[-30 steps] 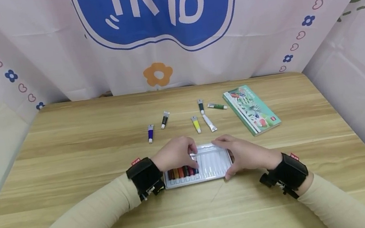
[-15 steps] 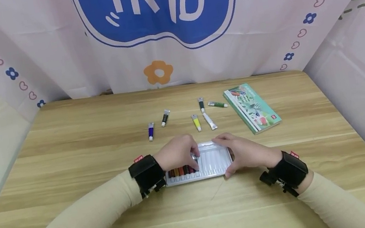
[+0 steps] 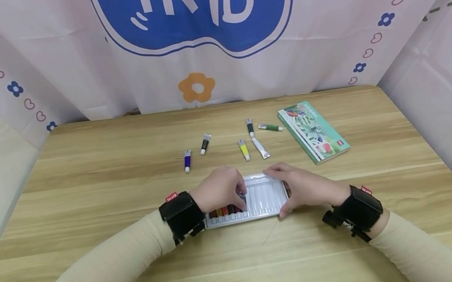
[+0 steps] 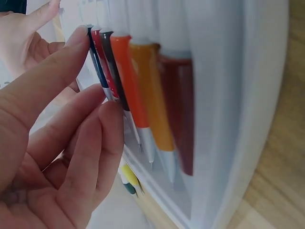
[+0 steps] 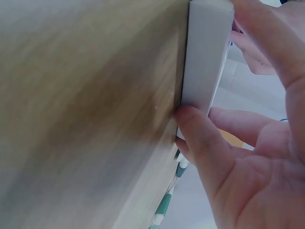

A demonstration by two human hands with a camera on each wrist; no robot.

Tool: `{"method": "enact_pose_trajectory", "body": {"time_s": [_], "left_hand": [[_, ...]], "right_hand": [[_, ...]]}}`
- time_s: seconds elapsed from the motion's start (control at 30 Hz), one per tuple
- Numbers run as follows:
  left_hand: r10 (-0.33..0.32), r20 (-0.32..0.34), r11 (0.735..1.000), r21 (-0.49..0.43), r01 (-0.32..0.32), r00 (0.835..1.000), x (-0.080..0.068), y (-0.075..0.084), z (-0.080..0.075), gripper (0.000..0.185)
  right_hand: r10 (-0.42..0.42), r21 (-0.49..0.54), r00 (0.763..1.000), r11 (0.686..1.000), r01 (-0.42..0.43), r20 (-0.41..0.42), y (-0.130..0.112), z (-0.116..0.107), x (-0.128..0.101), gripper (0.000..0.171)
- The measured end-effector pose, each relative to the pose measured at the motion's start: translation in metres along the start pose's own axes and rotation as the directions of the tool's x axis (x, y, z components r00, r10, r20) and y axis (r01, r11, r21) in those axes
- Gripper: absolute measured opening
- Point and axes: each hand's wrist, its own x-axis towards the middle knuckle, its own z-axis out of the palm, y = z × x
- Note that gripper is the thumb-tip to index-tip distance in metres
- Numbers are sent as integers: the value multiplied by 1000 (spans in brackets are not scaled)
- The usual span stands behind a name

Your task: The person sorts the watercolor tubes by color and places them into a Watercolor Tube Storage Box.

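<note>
**Hands hold on the paint tray, barely a shift**

Since a second ago I see almost nothing moved: both hands stay on the tray and only my head view has drifted a little, so the table sits slightly higher in frame. My left hand (image 3: 220,188) has its fingers curled down onto the last tube in the filled row, the fingertips (image 4: 107,119) pressing a dark blue tube beside the red one. My right hand (image 3: 302,188) clamps the right end of the tray (image 3: 268,198), thumb on the near edge and fingers over the far edge. The tray is thin white moulded plastic with long ribbed slots; it lies flat on the table (image 3: 95,181), near the front and centred. Its left slots hold slim tubes in brown, orange, red and dark colours, glossy with pale caps.

Behind it lie six loose tubes (image 3: 244,150), scattered and apart, purple, black, yellow, white and green. To their right rests a flat green box (image 3: 313,132) with a leafy print. The table is pale wood-grain laminate. The curtain (image 3: 197,12) behind carries large white characters on blue, which I cannot read
</note>
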Motion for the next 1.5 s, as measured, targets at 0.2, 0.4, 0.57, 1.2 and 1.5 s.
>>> {"method": "enact_pose_trajectory", "body": {"time_s": [0.2, 0.4, 0.57, 1.2, 1.5], "left_hand": [[-2, 18, 1000, -6, 2, 1000, 2, -1, 3, 19], [-14, 40, 1000, 23, 13, 999, 3, 3, 7, 17], [-5, 56, 999, 54, 2, 998, 2, 7, 6, 18], [93, 48, 994, -55, -90, 995, -7, -23, -11, 11], [62, -98, 993, -96, -71, 993, -12, -64, -42, 7]], "right_hand": [[4, 8, 1000, 1000, -4, -1, 1, 2, -2, 108], [3, 8, 1000, 1000, -3, 1, 1, 5, -5, 107], [11, 11, 1000, 1000, -11, -8, 2, 6, -6, 107], [-5, 4, 1000, 1000, 5, -13, -2, 8, -4, 105], [1, -20, 1000, 1000, -2, -22, -2, 3, -2, 108]]}}
